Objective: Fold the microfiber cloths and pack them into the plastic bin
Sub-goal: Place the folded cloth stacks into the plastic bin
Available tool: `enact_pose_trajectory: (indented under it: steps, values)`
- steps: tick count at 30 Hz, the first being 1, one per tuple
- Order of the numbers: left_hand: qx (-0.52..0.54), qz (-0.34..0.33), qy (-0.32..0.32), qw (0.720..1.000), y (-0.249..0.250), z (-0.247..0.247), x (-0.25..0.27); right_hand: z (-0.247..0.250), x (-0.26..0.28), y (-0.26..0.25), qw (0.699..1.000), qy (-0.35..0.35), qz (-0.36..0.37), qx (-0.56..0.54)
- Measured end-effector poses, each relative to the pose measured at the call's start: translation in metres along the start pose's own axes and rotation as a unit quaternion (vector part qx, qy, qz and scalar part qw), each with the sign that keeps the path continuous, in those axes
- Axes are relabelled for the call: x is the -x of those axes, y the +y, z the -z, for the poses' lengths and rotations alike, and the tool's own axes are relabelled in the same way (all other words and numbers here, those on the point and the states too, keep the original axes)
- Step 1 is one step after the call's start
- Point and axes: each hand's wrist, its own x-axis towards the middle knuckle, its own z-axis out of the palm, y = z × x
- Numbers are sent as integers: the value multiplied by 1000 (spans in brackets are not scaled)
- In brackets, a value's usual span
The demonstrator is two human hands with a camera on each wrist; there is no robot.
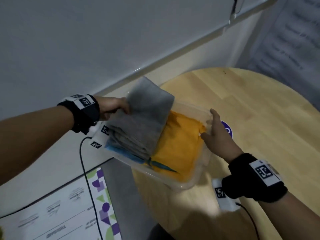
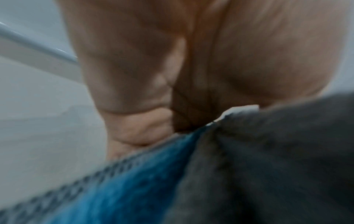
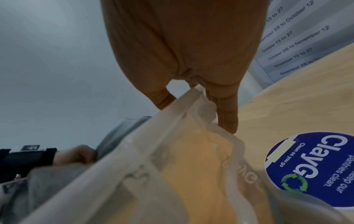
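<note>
Head view, bin: clear plastic bin (image 1: 188, 185) at frame centre on the round wooden table (image 1: 259, 108), holding a yellow cloth (image 1: 180, 146).
Head view, left hand (image 1: 113, 106): fingers curled on the grey cloth (image 1: 143, 118), left half of the bin.
Head view, right hand (image 1: 219, 134): fingers straight against the bin's right wall.
Left wrist view: palm above grey cloth and blue cloth (image 2: 122, 189), blurred.
Right wrist view: straight fingers (image 3: 228, 115) at the bin rim; blue round sticker (image 3: 314, 168) lower right.

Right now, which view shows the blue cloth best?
The left wrist view: the blue cloth fills the lower frame beside the grey cloth, stitched hem visible, though blurred. The head view shows only a blue sliver under the grey stack in the plastic bin. The right wrist view shows none of it.
</note>
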Motion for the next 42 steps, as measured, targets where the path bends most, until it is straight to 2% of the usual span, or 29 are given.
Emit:
enact_pose_trajectory:
  steps: [2,4,6,8,9,10,11,12,13,14,15,16,18,19,20,22,24,27,28,29,32,34,35,36,38,39,40,41,42]
  values:
    - [-70,9,3,997,-6,-5,-23,0,0,-1,1000,-2,-2,0]
    - [-196,23,22,980,-7,-10,-44,-1,0,-1,1000,-5,-6,-1]
    - [-337,-8,74,938,-8,-16,-56,-3,-1,-1,1000,-5,-13,-2]
    - [-413,-55,131,900,-6,-26,-56,-4,-1,-2,1000,-4,-17,-3]
    - [-454,-84,172,870,-5,-30,-52,-4,-1,-2,1000,-5,-18,-4]
    - [-501,-119,223,827,-5,-32,-47,-4,0,-2,1000,-6,-19,-4]
    - [-557,-173,278,763,-3,-33,-40,-3,1,-2,1000,-5,-20,-4]
    - [-606,-251,319,684,-1,-35,-34,-3,1,-3,1000,-5,-21,-3]
    - [-642,-345,318,606,3,-38,-28,-3,2,-3,1000,-5,-21,-2]
    - [-664,-440,273,539,8,-42,-22,-3,2,-4,1000,-4,-21,1]
    - [-687,-496,189,496,10,-47,-18,-3,3,-5,1000,-4,-20,4]
    - [-729,-479,117,475,10,-51,-19,-4,4,-5,1000,-2,-20,11]
    - [-819,-281,39,499,11,-54,-29,-5,5,-4,999,-2,-23,29]
    - [-830,-210,29,515,11,-54,-33,-6,5,-4,999,-6,-26,40]
    - [-827,-176,20,534,9,-52,-39,-7,4,-4,998,-12,-27,51]
    - [-807,-150,12,570,0,-53,-55,-7,2,-5,997,-25,-24,69]
    - [-800,-151,33,580,-7,-62,-68,-9,1,-6,997,-23,-22,64]
    - [-755,-116,54,644,-14,-90,-73,-11,3,-6,998,-16,-23,55]
    - [-748,-117,54,651,-13,-93,-73,-12,3,-6,998,-12,-17,57]
    - [-746,-125,51,652,-11,-91,-72,-11,2,-4,998,-7,-13,58]
    - [-784,-155,16,601,-8,-70,-66,-9,1,0,999,30,-24,10]
    - [-780,-153,-6,606,-8,-59,-57,-7,2,2,992,31,-94,-83]
    - [-764,-157,-14,625,-4,-55,-48,-7,3,5,984,19,-138,-110]
    - [-730,-173,-2,661,0,-51,-38,-7,3,7,980,1,-160,-115]
    - [-625,-238,96,737,6,-38,-21,-5,3,5,982,-37,-158,-100]
    - [-572,-257,167,761,5,-29,-16,-4,3,3,982,-46,-153,-102]
    - [-517,-246,238,784,1,-18,-13,-2,3,-1,981,-49,-149,-111]
    - [-460,-205,290,814,-8,-10,-12,1,4,-5,980,-51,-151,-117]
    - [-420,-142,309,842,-18,-7,-9,5,4,-7,980,-52,-150,-122]
